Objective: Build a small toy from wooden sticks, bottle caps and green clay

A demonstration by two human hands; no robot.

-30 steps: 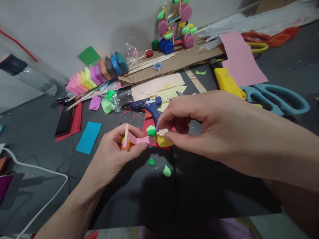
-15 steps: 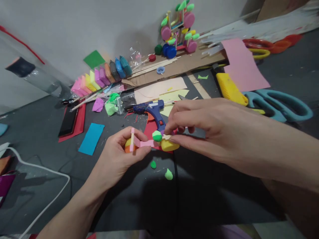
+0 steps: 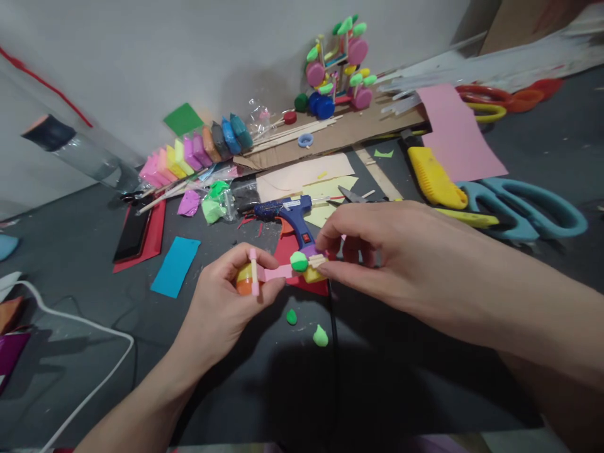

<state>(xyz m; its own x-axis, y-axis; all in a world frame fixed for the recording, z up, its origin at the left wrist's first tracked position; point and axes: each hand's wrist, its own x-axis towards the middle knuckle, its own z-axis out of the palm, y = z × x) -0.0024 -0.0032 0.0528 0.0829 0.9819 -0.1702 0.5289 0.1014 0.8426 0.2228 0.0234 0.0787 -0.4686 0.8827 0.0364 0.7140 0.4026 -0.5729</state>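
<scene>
My left hand is closed around one end of a small handmade toy, beside its yellow-and-orange round piece and a short stick with pink ends. From there a pink strip runs to a two-tone green clay ball. Short wooden sticks lie beside the ball, over a yellow round piece and a purple piece. My right hand pinches the toy's right end at the sticks; its fingertips partly hide that end. Two green clay bits lie below on the dark table.
A blue glue gun lies behind the toy, close to red paper. Blue-handled scissors and a yellow cutter are at right. Clay packets, a bottle and a similar colourful model stand behind.
The right hand's fingers have shifted slightly on the toy, showing more of the purple piece and less of the yellow one. The left hand keeps its hold. The view has shifted a little.
</scene>
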